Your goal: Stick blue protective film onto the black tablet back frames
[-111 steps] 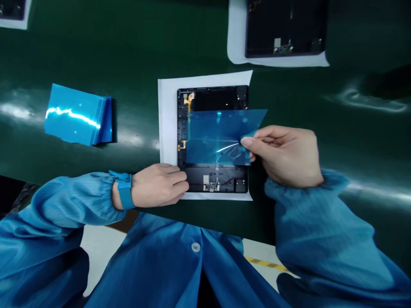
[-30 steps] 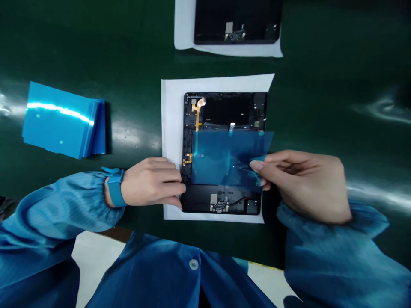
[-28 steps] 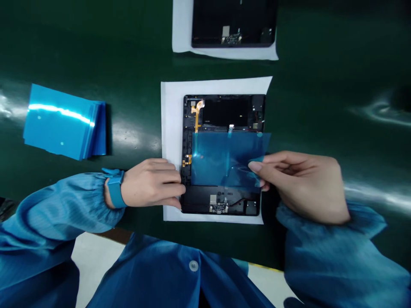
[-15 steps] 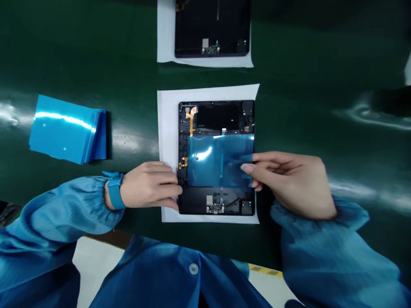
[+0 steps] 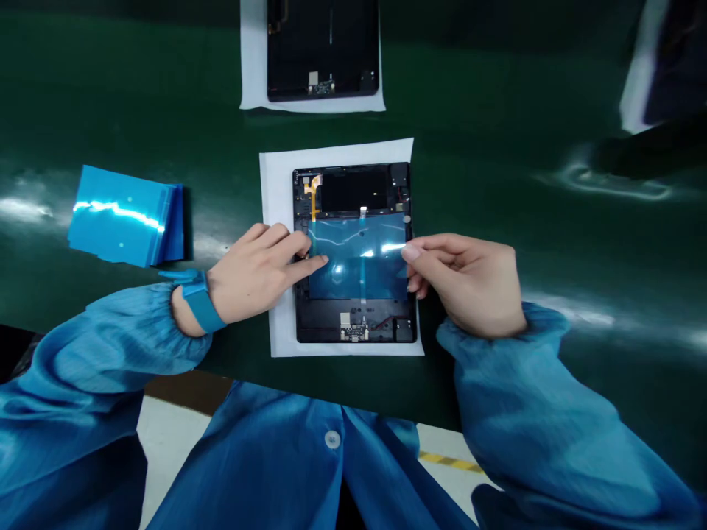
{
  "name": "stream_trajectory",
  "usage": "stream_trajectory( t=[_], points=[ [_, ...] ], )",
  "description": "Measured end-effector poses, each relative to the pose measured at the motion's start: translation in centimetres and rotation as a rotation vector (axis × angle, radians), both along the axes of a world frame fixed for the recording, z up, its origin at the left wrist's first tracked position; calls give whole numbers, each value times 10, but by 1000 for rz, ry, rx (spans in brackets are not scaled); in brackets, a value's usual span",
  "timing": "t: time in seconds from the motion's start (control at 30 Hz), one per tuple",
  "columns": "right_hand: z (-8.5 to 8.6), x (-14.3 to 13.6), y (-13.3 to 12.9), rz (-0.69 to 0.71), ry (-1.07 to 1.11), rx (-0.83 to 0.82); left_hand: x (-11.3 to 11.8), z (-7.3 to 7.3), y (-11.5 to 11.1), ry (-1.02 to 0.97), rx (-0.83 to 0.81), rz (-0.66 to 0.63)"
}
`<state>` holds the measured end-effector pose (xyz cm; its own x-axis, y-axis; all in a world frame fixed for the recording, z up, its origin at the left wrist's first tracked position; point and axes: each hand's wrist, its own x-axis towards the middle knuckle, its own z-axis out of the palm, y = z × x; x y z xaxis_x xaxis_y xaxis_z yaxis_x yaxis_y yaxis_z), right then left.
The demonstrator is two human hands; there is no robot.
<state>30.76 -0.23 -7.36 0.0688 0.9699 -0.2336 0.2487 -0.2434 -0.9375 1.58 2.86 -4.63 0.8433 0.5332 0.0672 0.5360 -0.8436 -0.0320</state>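
Observation:
An opened tablet [image 5: 325, 319] lies on white sheeting in front of me, its circuit boards and orange flex cable exposed. A translucent blue film [image 5: 342, 276] covers its middle. My right hand [image 5: 469, 276] pinches the film's right edge between thumb and fingers. At the left side, my left hand [image 5: 265, 266] rests over the tablet's edge, with its thumb stretched onto the film and its other fingers bent near the frame. Those fingers are apart, gripping nothing visible. A blue band [image 5: 202, 302] circles the left wrist.
To the left sits a stack of blue films [image 5: 118, 224] on the green table [image 5: 497, 96]. Beyond my tablet, a second opened tablet [image 5: 323, 51] lies on white sheeting [image 5: 254, 66]. A dark, partly cut-off object on white [image 5: 635, 81] shows at the upper right.
My left hand has moved from the tablet's lower left edge up to the film, its thumb now on it. My right hand still pinches the film. The whole view has shifted slightly.

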Motion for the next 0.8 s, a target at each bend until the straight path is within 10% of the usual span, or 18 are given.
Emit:
stream_trajectory(
  t=[0.37, 0.63, 0.8],
  points=[
    [4, 5, 3, -204, -263, 293, 70, -9, 11, 8, -110, -69],
    [17, -35, 16, 971, -721, 664, -4, -16, 28, -206, -210, 221],
    [8, -52, 45, 950, -953, 715, -29, -22, 33, -117, -383, 228]
  ],
)
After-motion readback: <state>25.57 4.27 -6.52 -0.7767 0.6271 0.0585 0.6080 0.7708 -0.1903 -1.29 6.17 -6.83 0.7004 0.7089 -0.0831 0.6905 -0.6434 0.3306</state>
